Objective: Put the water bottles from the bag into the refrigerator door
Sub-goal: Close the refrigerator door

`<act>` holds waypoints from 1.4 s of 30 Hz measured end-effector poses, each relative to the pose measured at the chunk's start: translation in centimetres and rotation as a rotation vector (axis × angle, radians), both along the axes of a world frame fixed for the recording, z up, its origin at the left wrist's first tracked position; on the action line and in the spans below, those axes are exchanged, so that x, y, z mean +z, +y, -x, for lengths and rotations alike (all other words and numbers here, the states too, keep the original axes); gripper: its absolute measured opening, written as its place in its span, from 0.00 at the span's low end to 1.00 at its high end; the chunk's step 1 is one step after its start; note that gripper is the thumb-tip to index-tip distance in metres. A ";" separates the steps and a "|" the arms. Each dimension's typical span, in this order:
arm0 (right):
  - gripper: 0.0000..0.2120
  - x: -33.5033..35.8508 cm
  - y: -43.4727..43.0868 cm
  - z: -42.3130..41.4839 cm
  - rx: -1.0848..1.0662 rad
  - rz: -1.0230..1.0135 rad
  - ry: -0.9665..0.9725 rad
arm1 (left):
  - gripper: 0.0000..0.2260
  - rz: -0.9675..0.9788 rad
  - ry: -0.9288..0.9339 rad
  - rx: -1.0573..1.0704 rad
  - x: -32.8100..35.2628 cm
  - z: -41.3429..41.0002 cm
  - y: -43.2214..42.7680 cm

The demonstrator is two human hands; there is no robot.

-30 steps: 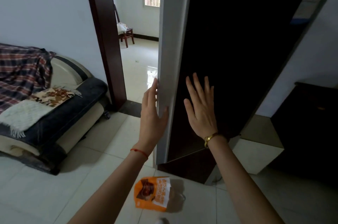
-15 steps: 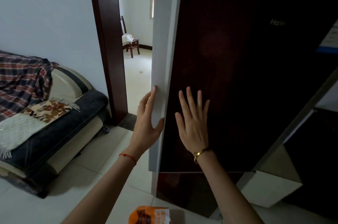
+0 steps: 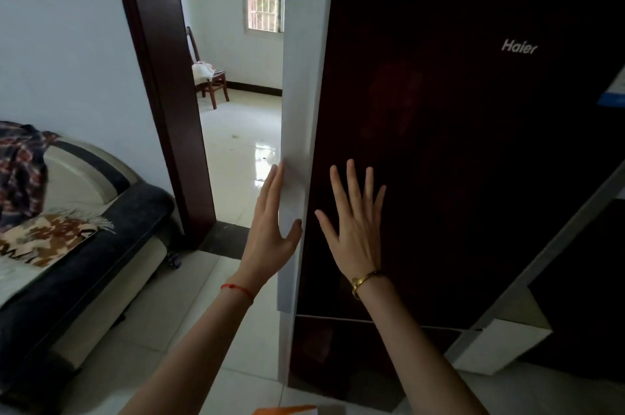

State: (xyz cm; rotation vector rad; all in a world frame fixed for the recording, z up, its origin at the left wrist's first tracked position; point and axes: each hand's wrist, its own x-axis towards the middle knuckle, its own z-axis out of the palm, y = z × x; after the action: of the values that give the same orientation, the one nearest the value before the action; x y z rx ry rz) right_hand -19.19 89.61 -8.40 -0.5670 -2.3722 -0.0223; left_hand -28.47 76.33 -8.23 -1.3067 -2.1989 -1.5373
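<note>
Dark maroon glass fronts the refrigerator door, which stands upright with its long axis vertical and its pale left edge turned towards me. My left hand lies straight along that edge, fingers flat behind it and thumb on the front, gripping nothing firmly. My right hand is spread wide, palm flat on the glass just right of the edge, holding nothing. The left is nearer the edge. The bag shows only as an orange sliver on the floor at the bottom; I see 0 bottles.
</note>
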 end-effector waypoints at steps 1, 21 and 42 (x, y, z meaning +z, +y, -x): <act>0.34 -0.1 0.2 0.5 -0.023 -0.009 -0.009 | 0.41 0.006 0.002 -0.001 -0.2 0.5 0.1; 0.44 -1.2 3.4 7.0 -0.289 -0.129 -0.018 | 0.37 0.035 0.049 -0.139 -2.1 8.4 2.8; 0.42 -0.7 2.9 6.8 -0.284 -0.099 -0.027 | 0.37 0.024 0.059 -0.230 -2.7 9.5 3.4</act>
State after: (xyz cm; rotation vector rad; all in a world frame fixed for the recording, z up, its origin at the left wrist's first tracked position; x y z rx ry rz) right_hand -26.00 92.48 -9.11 -0.8543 -2.2832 -0.2739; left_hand -37.95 79.73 -10.95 -1.6401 -2.0987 -1.5277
